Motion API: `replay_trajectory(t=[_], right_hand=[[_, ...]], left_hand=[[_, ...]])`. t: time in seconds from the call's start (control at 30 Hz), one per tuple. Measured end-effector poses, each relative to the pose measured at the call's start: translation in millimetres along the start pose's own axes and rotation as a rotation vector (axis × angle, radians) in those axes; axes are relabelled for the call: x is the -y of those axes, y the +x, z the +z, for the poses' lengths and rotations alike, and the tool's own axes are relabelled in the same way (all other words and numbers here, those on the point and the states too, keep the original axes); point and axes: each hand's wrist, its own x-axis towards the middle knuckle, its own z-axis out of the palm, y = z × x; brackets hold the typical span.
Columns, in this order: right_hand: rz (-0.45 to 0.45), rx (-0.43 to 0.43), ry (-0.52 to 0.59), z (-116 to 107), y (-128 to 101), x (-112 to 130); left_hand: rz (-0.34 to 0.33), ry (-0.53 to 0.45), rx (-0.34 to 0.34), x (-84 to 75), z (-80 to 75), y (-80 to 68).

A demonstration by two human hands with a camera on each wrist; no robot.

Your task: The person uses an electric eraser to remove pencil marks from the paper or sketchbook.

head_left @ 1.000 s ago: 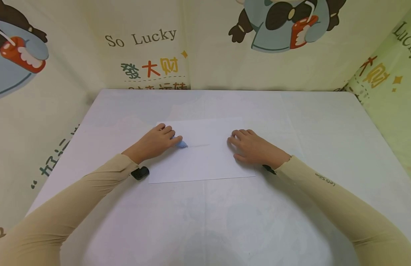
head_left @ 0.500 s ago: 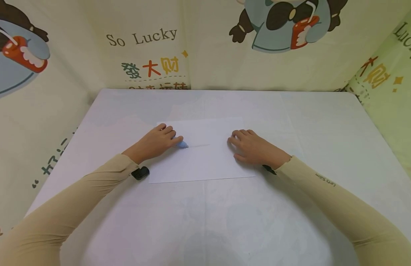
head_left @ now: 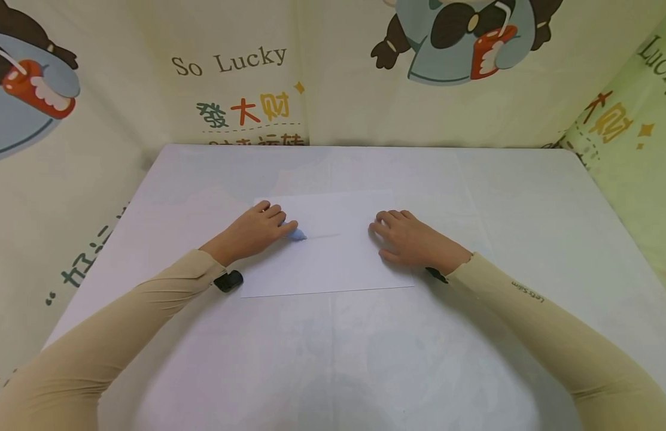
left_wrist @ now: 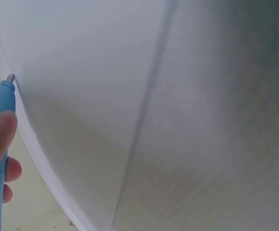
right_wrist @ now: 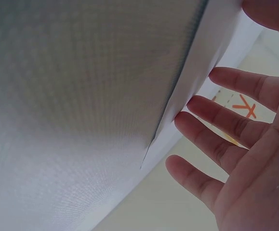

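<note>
The left hand (head_left: 251,232) pinches a smooth, light-blue pen (head_left: 297,234), its tip on a flat white sheet of paper (head_left: 333,263). Beyond the tip runs a faint straight line. The right hand (head_left: 413,240) lies on the sheet with relaxed, spread fingers

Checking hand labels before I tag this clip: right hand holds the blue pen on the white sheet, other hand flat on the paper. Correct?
Not quite. The blue pen is in the left hand, its tip on the white sheet; the head view shows this, and the left wrist view shows its fingers round the pen. The right hand is the one lying flat on the paper.
</note>
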Motion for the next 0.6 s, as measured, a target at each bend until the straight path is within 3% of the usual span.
replay_trajectory(t=[0.6], right_hand=[[0.017, 0.031, 0.015, -1.4, 0.1, 0.6]], left_hand=[[0.005, 0.021, -0.035, -0.8, 1.7, 0.3]])
